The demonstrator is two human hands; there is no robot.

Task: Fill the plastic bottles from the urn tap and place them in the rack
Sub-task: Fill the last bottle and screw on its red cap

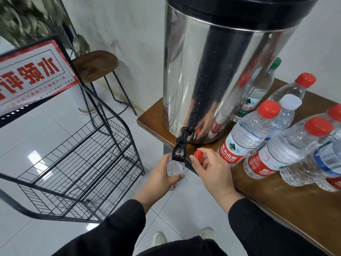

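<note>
A tall steel urn (217,74) stands on the corner of a brown table (287,196), its black tap (180,147) jutting over the edge. My left hand (160,180) grips an uncapped clear plastic bottle (174,168) upright, its mouth right under the tap. My right hand (212,169) pinches a red cap (199,156) just right of the tap. Several capped bottles (247,137) stand on the table to the right of the urn. A black wire rack (77,163) stands on the floor to the left, and I see nothing on its shelves.
A red and white sign (31,74) hangs on the rack's top. Behind it are a wooden stool (96,63) and a leafy plant (27,17). White floor tiles lie between rack and table. My shoes (184,237) show below.
</note>
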